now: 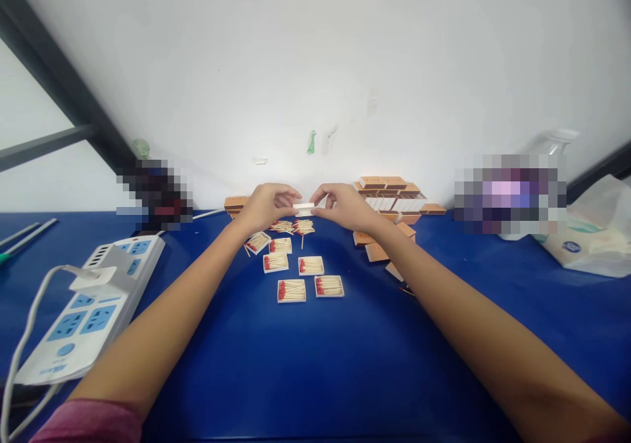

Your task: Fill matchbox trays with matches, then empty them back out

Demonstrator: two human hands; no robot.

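Observation:
Between the fingertips of my left hand (266, 208) and my right hand (344, 206) is a small white matchbox tray (303, 209), held up near the wall with one end in each pinch. What lies inside it cannot be made out. Below it are two loose piles of red-tipped matches (304, 227). Closer to me lie several white trays filled with matches, among them a front left tray (292, 290), a front right tray (329, 286) and a middle tray (311, 265). One tilted tray (257, 242) sits by my left wrist with matches spilling over its edge.
Orange-brown matchboxes (389, 183) are stacked against the wall at right, with others (377, 252) lying beneath my right forearm. A white power strip (93, 305) with a cable stands at left on the blue table (315, 377). A tissue pack (586, 233) lies far right.

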